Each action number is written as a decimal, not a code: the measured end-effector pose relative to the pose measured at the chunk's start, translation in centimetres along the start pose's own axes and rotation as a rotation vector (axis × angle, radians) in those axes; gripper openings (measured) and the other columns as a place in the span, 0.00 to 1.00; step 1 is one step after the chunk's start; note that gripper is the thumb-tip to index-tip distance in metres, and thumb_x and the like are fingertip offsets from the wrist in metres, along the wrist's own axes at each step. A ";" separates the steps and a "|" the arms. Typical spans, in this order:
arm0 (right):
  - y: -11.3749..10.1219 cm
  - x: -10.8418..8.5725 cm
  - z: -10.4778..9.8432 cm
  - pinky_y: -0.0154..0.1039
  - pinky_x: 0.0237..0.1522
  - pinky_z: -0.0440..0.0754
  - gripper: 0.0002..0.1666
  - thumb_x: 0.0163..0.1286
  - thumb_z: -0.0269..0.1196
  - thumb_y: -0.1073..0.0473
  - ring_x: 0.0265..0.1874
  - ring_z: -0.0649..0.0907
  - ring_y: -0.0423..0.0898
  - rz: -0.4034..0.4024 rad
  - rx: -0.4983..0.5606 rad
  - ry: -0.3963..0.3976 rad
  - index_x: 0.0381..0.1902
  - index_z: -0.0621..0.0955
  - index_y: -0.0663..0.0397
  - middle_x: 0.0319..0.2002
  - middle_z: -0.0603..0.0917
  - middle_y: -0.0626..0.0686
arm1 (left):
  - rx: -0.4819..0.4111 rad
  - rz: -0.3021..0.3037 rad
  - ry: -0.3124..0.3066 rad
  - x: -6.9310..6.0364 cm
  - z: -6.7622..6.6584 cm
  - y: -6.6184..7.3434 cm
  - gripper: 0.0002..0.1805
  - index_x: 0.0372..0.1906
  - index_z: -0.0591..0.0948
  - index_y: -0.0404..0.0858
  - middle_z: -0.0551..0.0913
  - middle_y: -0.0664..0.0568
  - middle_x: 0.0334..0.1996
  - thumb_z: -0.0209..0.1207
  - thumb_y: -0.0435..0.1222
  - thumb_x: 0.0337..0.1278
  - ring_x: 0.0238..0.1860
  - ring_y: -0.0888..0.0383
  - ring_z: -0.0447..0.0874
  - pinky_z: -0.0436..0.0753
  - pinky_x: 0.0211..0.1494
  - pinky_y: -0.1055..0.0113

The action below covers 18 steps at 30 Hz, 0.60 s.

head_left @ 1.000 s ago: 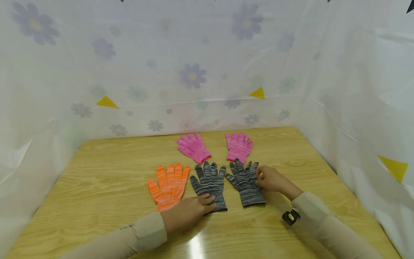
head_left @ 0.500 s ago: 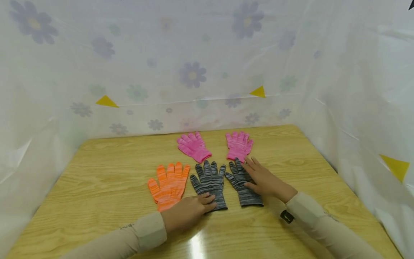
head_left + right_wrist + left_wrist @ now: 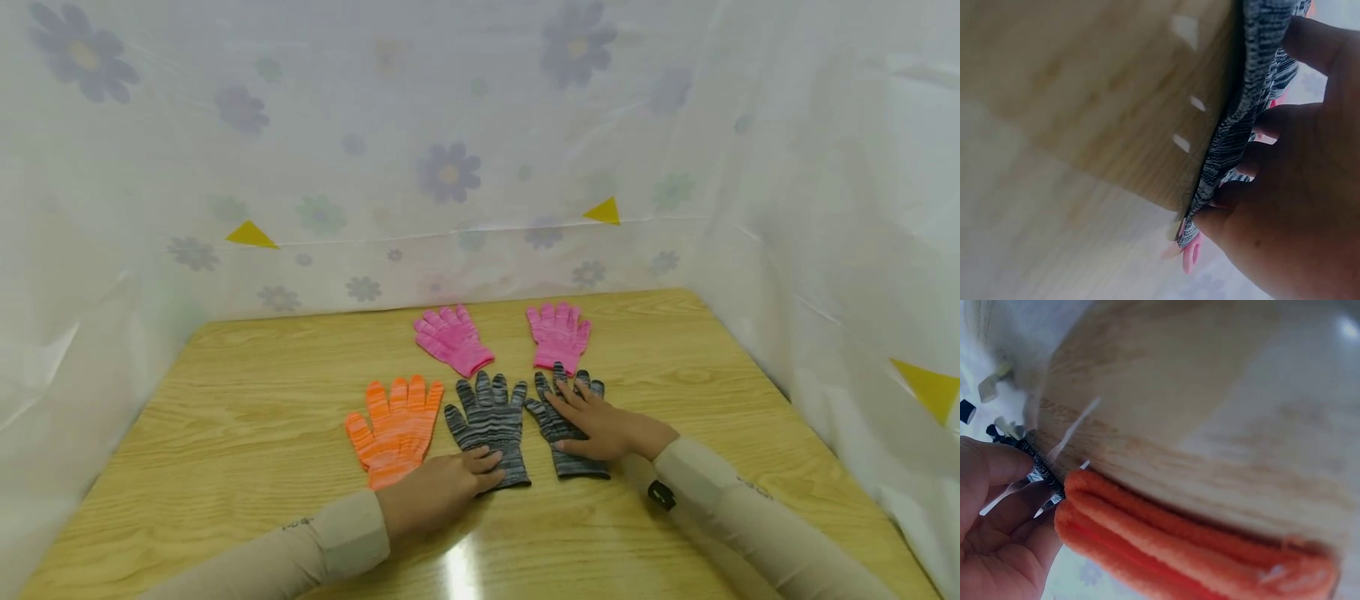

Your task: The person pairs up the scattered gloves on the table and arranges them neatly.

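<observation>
Two dark grey striped knit gloves lie flat side by side on the wooden table. My left hand (image 3: 441,492) rests its fingertips on the lower part of the left grey glove (image 3: 491,421). Over the right grey glove (image 3: 570,465) my right hand (image 3: 607,429) lies with its fingers spread, touching the palm area; much of that glove is hidden under it. In the right wrist view the fingertips (image 3: 1272,119) touch the knit fabric. An orange glove (image 3: 397,429) lies left of the grey pair, its cuff partly behind my left hand.
Farther back lie two pink gloves, one at the left (image 3: 453,337) and one at the right (image 3: 558,333). The wooden table (image 3: 247,433) is enclosed by a white flower-patterned sheet (image 3: 337,150) at the back and sides. Yellow triangles (image 3: 251,235) mark the sheet.
My right hand has left the right grey glove's edge, where its fingers were bent, and spread flat over the glove, shifting slightly left and down lately. The left hand has stayed put.
</observation>
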State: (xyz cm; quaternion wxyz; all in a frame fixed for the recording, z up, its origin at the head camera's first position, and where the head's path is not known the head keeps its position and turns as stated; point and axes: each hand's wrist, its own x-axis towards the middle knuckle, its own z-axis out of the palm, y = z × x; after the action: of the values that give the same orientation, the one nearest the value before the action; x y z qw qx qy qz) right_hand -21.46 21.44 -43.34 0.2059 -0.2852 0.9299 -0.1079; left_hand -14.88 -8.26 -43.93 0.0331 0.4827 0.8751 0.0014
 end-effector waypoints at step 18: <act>-0.5 -0.9 0.4 0.70 0.67 0.47 0.42 0.73 0.52 0.43 0.73 0.42 0.67 -0.066 -0.023 0.083 0.76 0.51 0.52 0.76 0.42 0.62 | -0.012 0.000 0.003 0.0 0.1 0.0 0.25 0.67 0.71 0.44 0.66 0.50 0.69 0.51 0.30 0.66 0.69 0.53 0.65 0.73 0.65 0.60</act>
State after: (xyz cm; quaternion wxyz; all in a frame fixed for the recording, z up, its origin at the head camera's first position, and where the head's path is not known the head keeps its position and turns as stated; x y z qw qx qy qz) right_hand -20.42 21.53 -43.26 0.1603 -0.3134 0.9288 -0.1157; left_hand -14.91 -8.27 -44.00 0.0348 0.4825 0.8752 0.0074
